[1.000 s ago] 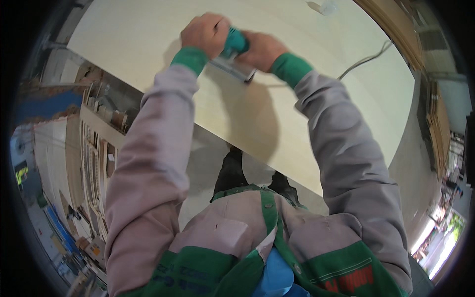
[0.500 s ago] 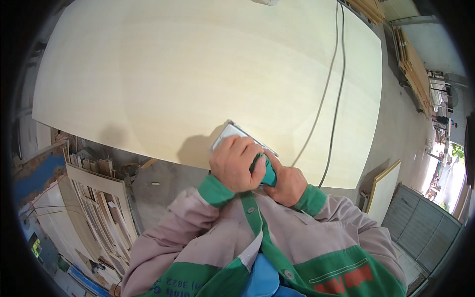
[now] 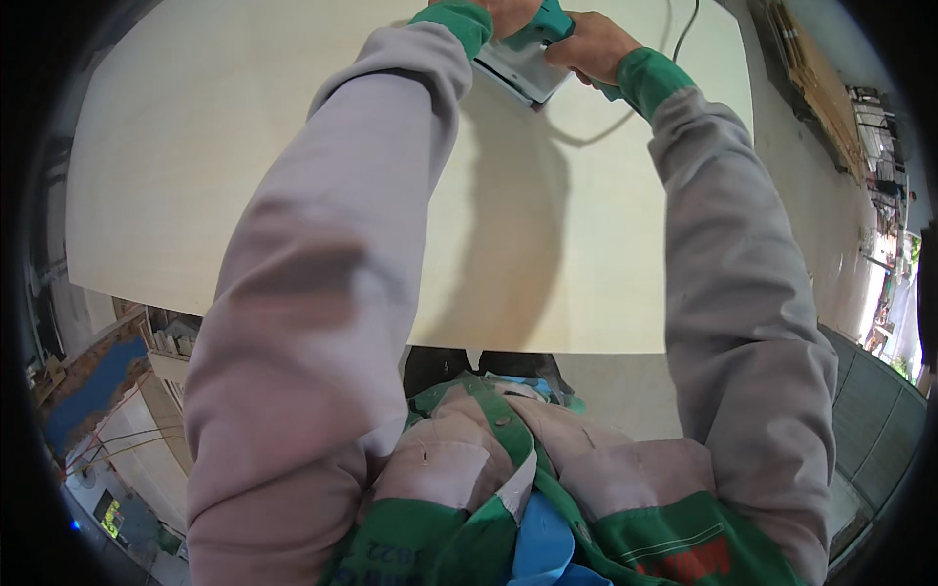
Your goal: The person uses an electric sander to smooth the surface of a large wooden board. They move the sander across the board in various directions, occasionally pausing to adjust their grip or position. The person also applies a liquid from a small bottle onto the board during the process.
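Observation:
An electric sheet sander (image 3: 532, 70) with a teal body and a flat rectangular base rests on a broad pale board (image 3: 586, 273), far out near the top of the view. My right hand (image 3: 598, 45) is closed around its teal handle. Pressed on the sander's far part is my left hand (image 3: 510, 14), cut off by the upper edge, its fingers partly hidden. Both arms reach out straight over the board. From the sander's right side a grey cord (image 3: 598, 139) loops across the surface.
Right of the board, stacked brown panels (image 3: 811, 83) lean beside a walkway. A grey panelled surface (image 3: 874, 420) stands at the lower right. At the lower left, past my sleeve, are more boards (image 3: 147, 430) and a blue patch (image 3: 98, 386).
Both hands have pushed the sander away from my body, from the near edge to the far part of the board. My arms have straightened, and the cord has bunched into a loop.

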A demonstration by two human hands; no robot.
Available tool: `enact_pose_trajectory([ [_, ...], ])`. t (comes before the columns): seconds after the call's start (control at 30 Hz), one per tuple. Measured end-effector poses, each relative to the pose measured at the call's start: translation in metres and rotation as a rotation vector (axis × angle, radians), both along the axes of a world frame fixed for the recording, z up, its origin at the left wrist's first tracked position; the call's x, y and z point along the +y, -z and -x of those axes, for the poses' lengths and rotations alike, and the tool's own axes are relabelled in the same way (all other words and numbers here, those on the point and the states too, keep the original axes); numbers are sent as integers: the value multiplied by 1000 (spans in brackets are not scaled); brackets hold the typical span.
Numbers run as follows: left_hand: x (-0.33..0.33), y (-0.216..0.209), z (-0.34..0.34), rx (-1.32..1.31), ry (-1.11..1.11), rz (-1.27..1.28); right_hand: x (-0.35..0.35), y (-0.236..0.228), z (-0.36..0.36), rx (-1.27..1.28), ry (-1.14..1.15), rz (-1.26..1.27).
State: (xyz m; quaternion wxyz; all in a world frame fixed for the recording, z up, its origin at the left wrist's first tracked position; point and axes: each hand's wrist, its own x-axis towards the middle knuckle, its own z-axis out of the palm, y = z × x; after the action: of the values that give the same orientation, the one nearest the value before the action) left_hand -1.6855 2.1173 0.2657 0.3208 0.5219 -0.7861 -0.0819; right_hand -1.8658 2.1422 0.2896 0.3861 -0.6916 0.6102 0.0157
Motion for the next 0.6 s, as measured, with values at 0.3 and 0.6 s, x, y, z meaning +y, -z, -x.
enact_pose_trajectory([
  [0.3, 243, 3, -24, 53, 1, -90, 232, 6, 2, -195, -191, -49],
  [0.6, 245, 10, -17, 160, 122, 53, 266, -5, -3, -32, -68, -141],
])
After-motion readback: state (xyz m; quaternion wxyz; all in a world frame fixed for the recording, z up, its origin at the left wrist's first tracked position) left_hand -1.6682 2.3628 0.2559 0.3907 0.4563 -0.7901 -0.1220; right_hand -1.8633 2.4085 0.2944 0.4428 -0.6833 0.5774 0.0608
